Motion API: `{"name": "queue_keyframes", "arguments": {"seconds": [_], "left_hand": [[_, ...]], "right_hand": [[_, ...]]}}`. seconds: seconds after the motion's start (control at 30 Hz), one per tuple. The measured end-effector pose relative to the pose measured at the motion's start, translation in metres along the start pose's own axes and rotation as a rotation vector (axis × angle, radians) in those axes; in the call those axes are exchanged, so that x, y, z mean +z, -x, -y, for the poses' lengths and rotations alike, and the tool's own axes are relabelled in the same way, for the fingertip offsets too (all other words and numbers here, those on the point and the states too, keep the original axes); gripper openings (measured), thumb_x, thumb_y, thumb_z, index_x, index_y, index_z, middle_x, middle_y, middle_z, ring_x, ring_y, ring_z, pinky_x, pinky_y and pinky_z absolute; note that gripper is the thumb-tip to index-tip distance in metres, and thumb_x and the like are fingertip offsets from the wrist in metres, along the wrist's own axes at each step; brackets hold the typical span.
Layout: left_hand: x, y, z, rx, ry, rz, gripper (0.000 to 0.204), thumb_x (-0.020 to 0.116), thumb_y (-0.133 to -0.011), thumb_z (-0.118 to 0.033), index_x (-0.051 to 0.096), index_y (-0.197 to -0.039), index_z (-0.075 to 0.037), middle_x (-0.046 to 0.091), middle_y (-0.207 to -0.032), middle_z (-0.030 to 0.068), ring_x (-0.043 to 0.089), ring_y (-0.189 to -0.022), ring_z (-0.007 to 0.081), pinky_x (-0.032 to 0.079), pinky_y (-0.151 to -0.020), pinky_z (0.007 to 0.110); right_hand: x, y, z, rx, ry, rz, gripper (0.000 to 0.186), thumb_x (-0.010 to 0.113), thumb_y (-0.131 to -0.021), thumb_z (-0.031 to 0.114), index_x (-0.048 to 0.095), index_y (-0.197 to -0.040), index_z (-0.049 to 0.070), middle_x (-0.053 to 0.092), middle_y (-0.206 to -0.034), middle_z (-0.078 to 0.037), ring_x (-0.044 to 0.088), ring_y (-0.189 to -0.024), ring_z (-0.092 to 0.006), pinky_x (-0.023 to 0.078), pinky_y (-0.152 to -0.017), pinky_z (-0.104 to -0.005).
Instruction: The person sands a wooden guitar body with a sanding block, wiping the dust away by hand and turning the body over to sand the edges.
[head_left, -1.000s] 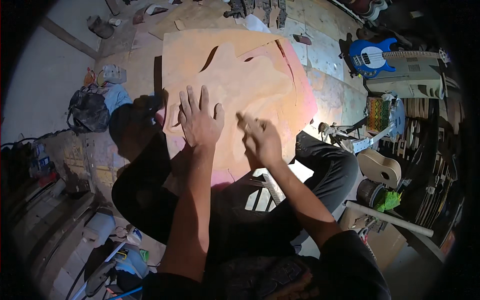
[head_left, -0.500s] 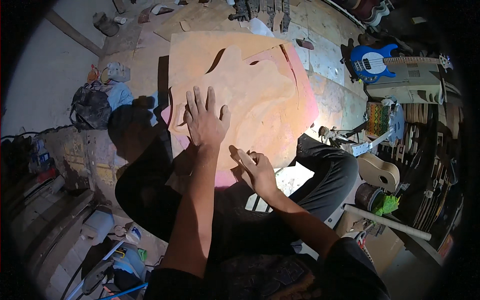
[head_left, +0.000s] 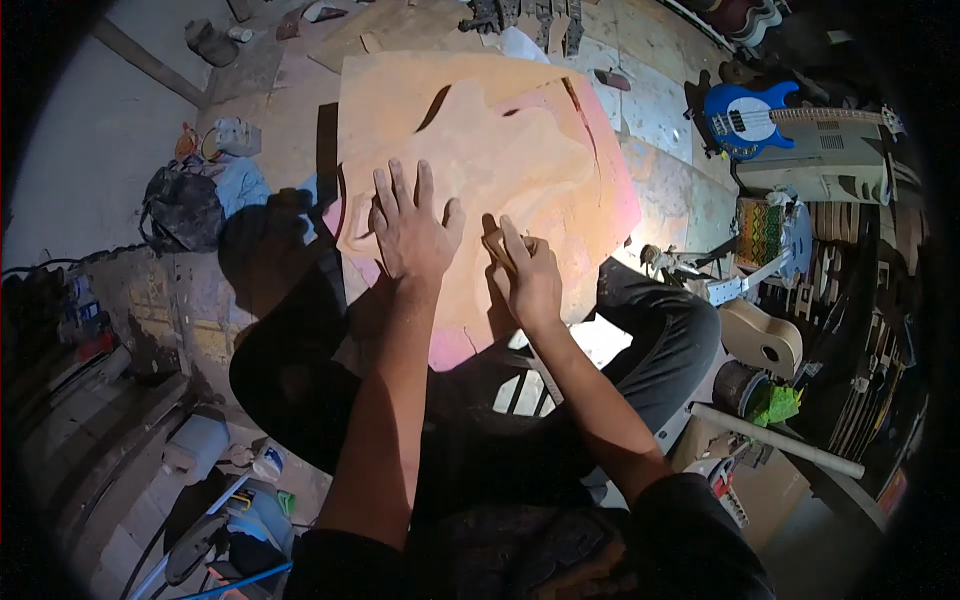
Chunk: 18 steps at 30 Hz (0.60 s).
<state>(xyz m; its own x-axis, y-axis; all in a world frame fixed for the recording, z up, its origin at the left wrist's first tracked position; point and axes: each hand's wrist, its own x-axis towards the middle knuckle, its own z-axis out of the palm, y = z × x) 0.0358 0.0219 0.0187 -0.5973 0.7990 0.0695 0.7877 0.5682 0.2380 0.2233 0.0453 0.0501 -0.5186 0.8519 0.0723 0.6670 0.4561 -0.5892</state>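
A pale tan solid guitar body (head_left: 478,165), its two horns pointing away from me, lies flat and dusty before my crossed legs. Beneath it are a tan board (head_left: 385,95) and a pink sheet (head_left: 618,190). My left hand (head_left: 414,235) rests palm down on the body's left part, fingers spread. To its right, my right hand (head_left: 530,275) is closed round a small brown piece (head_left: 497,250), perhaps folded sandpaper, and presses it on the body's surface. The fingers hide most of that piece.
A blue bass guitar (head_left: 745,120) stands at the far right, with an unfinished guitar body with a round hole (head_left: 762,338) nearer. A long pale tube (head_left: 780,440) lies close by. On the left are a black bag (head_left: 182,208) and a plastic jug (head_left: 195,447).
My right hand has moved forward, away from me, over the guitar body with the brown piece. My left hand stays on the body, almost in the same place.
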Motion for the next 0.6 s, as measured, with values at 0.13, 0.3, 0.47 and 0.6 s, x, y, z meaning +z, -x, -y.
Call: {"name": "queue_keyframes", "arguments": {"seconds": [0.13,0.3,0.47,0.6], "left_hand": [[-0.001,-0.001,0.002,-0.013,-0.004,0.023,0.075,0.061,-0.100,-0.050,0.044,-0.165,-0.018,0.032,-0.174,0.0203,0.025,-0.162,0.0414,0.035,-0.123,0.059],[0.000,-0.002,0.003,-0.024,-0.022,0.026,0.075,0.060,-0.101,-0.052,0.042,-0.167,-0.019,0.031,-0.174,0.0198,0.024,-0.162,0.0405,0.033,-0.125,0.057],[0.001,0.000,0.002,-0.023,-0.030,0.025,0.073,0.057,-0.101,-0.054,0.046,-0.165,-0.020,0.032,-0.175,0.0176,0.024,-0.163,0.0381,0.035,-0.123,0.058],[0.001,-0.002,0.003,-0.030,-0.033,0.011,0.073,0.058,-0.101,-0.053,0.046,-0.165,-0.020,0.033,-0.174,0.0185,0.025,-0.163,0.0391,0.034,-0.124,0.058]], "right_hand": [[-0.005,0.079,-0.001,-0.030,-0.163,0.258,0.070,0.077,-0.086,0.005,0.064,-0.152,0.024,0.068,-0.114,-0.025,0.066,-0.099,-0.0433,0.055,-0.086,-0.0505],[-0.001,-0.005,-0.010,-0.018,0.016,0.084,0.066,0.076,-0.090,0.012,0.062,-0.153,0.023,0.068,-0.118,-0.024,0.067,-0.102,-0.0427,0.055,-0.086,-0.0492],[0.001,0.064,-0.006,-0.006,-0.215,0.292,0.061,0.074,-0.090,0.010,0.065,-0.150,0.021,0.069,-0.111,-0.022,0.068,-0.098,-0.0408,0.055,-0.087,-0.0490],[0.000,-0.004,-0.014,-0.057,-0.022,0.047,0.050,0.075,-0.091,0.012,0.068,-0.141,0.013,0.066,-0.086,-0.015,0.065,-0.076,-0.0333,0.053,-0.075,-0.0434]]}}
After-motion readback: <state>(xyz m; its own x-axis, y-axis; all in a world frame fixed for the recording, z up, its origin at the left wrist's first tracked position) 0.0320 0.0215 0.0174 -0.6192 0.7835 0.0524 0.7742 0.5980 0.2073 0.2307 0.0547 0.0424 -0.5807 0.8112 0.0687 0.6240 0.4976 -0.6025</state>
